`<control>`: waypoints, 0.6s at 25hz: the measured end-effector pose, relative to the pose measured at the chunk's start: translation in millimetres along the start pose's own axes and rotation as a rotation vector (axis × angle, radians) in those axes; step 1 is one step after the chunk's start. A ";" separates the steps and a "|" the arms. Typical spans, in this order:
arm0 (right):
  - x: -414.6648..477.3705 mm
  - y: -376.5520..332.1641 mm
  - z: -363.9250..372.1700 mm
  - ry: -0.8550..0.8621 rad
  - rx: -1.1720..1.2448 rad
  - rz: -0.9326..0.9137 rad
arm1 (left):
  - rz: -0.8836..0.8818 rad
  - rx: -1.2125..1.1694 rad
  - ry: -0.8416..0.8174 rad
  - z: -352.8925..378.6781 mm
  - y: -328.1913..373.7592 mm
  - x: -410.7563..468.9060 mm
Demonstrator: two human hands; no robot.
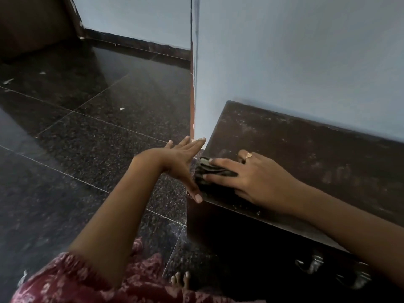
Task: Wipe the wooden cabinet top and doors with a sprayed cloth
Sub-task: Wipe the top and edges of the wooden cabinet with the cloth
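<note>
A low dark wooden cabinet (306, 149) stands against the pale wall, its top streaked with dust. My right hand (251, 178), with a ring on one finger, presses a crumpled dark cloth (209, 171) flat on the top's left front corner. My left hand (183, 162) is held flat and upright against the cabinet's left edge, fingers together, thumb at the front corner, touching the cloth's side. The cabinet's front (251, 248) is in shadow, with metal handles (314, 264) at the lower right.
Polished black granite floor (76, 138) spreads to the left, with a few white specks on it. A wall corner (193, 84) meets the cabinet's left rear. My toes (180, 278) and patterned red garment (87, 281) are at the bottom. Dark furniture (32, 22) stands far left.
</note>
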State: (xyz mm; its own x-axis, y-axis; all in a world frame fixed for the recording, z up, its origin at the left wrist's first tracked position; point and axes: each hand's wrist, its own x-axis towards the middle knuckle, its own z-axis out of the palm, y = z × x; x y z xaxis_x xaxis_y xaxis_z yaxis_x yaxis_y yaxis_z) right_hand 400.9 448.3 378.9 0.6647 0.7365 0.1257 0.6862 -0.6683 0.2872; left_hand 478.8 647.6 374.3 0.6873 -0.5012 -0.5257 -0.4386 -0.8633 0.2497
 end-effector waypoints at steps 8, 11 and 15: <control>55.5 73.0 14.2 -0.238 0.038 0.372 | 0.013 -0.279 0.080 -11.1 12.9 27.5; 73.0 110.3 29.4 -0.244 0.071 0.490 | 0.066 -0.273 0.120 -9.1 17.6 40.2; 93.6 145.7 43.7 -0.250 0.085 0.624 | 0.041 -0.261 0.211 -6.7 16.2 55.1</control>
State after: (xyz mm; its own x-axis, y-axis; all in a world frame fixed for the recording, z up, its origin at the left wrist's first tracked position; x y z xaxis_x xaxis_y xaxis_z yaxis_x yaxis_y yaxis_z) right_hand 575.9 415.2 391.0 0.9852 0.1702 0.0178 0.1655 -0.9739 0.1553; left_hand 513.5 605.6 354.8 0.7887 -0.5134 -0.3382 -0.3240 -0.8146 0.4810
